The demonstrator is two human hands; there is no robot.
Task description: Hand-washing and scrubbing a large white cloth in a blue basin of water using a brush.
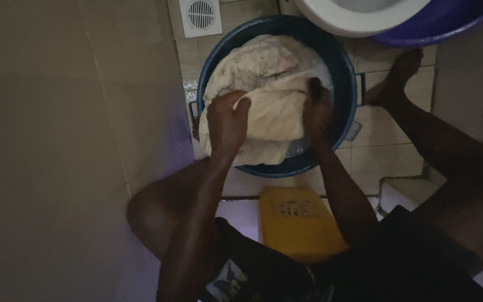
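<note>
Risk: cloth (266,95) sliding over near rim of basin (342,67) onto tiled floor (375,151); cause, heavy wet fold hanging past rim.
Risk: basin tipping; cause, weight pulled to one side.
Cloth position: heaped in basin, between both hands.
Left hand (226,120): clenched on cloth at near-left rim.
Right hand (317,109): clenched on cloth fold, right of centre.

Cloth (264,95) in basin (342,67), both hands (227,120) on cloth, yellow container (300,223) before basin, floor drain (200,15) behind.
</note>
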